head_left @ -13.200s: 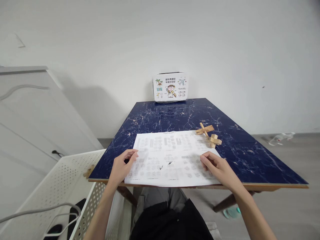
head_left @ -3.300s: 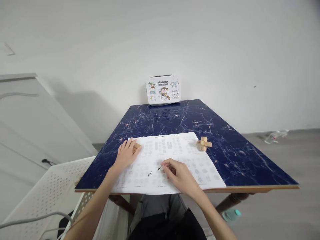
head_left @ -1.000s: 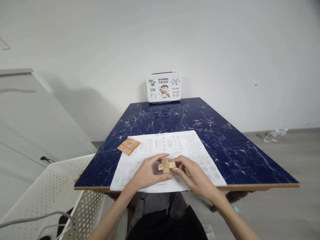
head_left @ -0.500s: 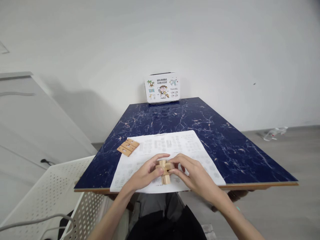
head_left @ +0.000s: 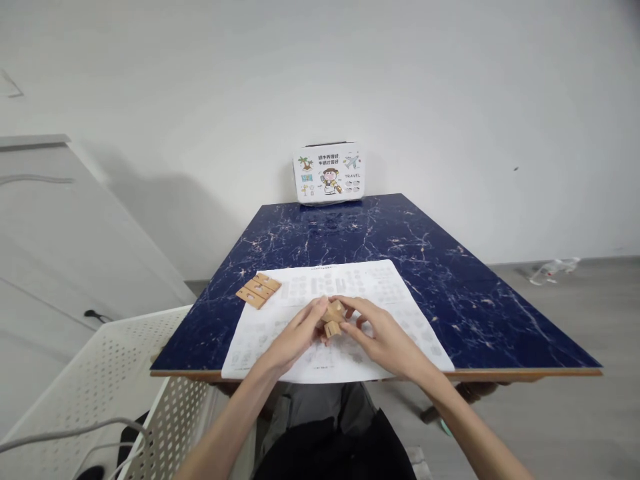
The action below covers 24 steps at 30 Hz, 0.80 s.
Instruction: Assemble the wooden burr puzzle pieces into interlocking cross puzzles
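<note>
Between my two hands is a small wooden burr puzzle [head_left: 333,319] made of interlocking pale bars, tilted with one bar end pointing toward me. My left hand [head_left: 297,333] is closed around its left side, thumb on top and the other fingers mostly hidden beneath. From the right, my right hand [head_left: 377,333] grips it with thumb and fingertips. Below the puzzle lies a white instruction sheet [head_left: 395,293] printed with faint grey diagrams. On the sheet's upper left corner rest flat, notched wooden pieces [head_left: 259,291] set side by side.
The blue marbled table [head_left: 425,247] has a wooden front edge. A white cartoon-printed case [head_left: 330,173] stands at its back against the wall. At left is a white perforated bin [head_left: 125,333] with grey cables [head_left: 75,432]. A clear plastic item [head_left: 553,269] lies on the floor at right.
The burr puzzle has been tipped and lifted slightly, its near bar end now raised. My left hand has turned, its thumb shifting to the top; both hands moved a little away from me.
</note>
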Motion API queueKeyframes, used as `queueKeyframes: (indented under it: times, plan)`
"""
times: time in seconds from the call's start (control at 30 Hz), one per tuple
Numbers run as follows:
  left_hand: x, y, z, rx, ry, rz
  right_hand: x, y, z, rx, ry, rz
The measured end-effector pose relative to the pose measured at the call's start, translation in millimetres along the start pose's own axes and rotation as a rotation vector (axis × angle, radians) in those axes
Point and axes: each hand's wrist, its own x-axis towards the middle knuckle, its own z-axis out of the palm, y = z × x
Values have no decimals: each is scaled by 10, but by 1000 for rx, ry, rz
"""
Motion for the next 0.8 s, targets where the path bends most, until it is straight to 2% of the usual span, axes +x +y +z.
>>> queueKeyframes:
  times: [0.23,0.37,0.5,0.63,0.8]
  plan:
    - [-24,37,25,-316,-1,-87,-41,94,31,-33,83,53]
    - [-21,17,-9,-392,-13,-91,-53,43,-10,47,118,38]
    - [-31,46,-48,-420,36,-73,-89,17,-127,75,176,72]
    - [-49,84,-98,-423,115,-28,-141,107,-230,-116,226,136]
    - [-78,90,-105,-389,138,23,-166,214,-188,-449,149,75]
